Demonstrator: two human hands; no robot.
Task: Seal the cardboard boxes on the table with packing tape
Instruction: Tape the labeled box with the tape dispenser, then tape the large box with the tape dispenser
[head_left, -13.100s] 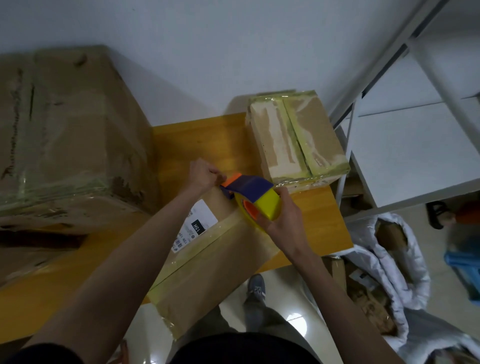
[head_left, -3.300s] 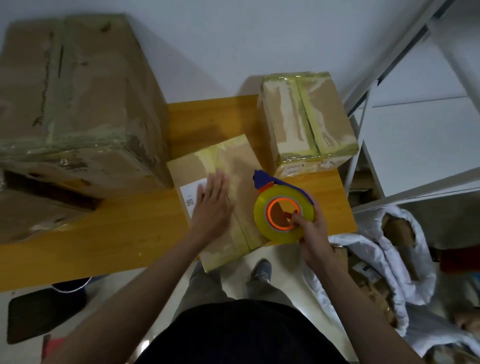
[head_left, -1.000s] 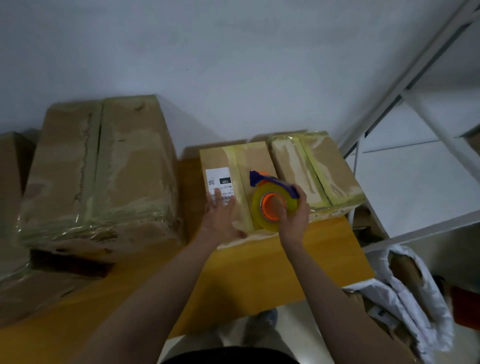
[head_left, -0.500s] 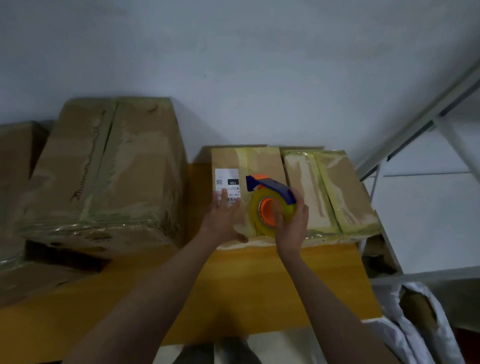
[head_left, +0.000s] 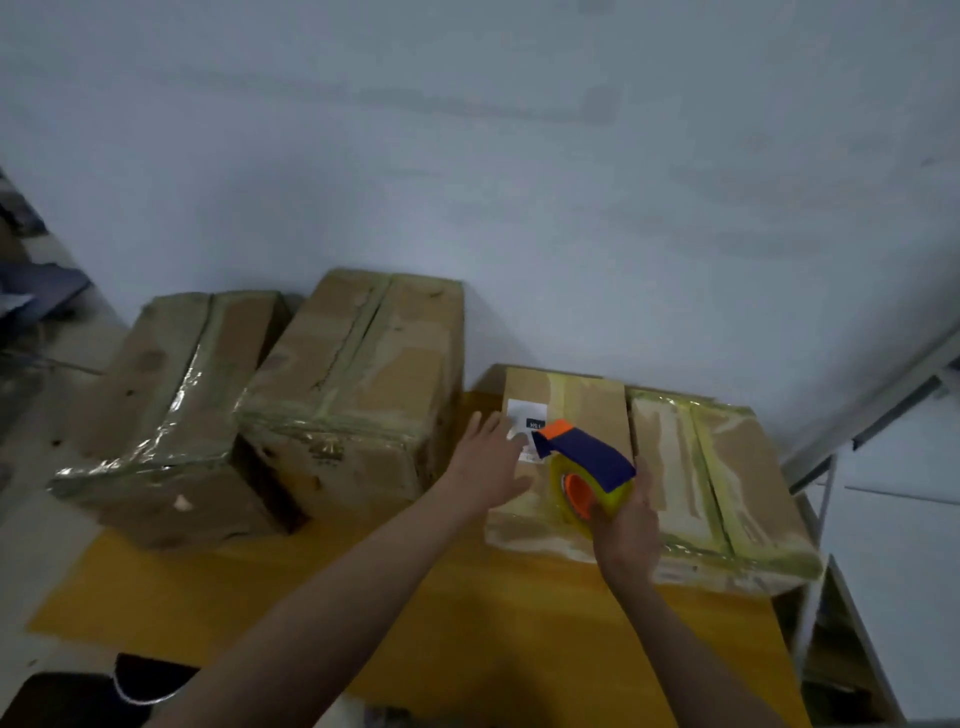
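Note:
A flat cardboard box (head_left: 587, 410) with a white label and a strip of tape down its middle lies at the back of the yellow wooden table (head_left: 467, 613). It sits against a taped box (head_left: 727, 478) on its right. My left hand (head_left: 488, 462) rests flat, fingers spread, on the labelled box's left edge. My right hand (head_left: 626, 525) holds a yellow tape dispenser (head_left: 587, 473) with a blue guard and orange core, over the box's near end.
Two large taped boxes (head_left: 358, 384) (head_left: 171, 410) stand at the table's left, close to the wall. A white metal shelf frame (head_left: 831, 467) rises at the right edge. A dark object (head_left: 62, 699) lies on the floor at the lower left.
The view has swung left and back, bringing a second large box into sight. My left hand has slid toward the labelled box's left edge. The dispenser stays over the box in my right hand.

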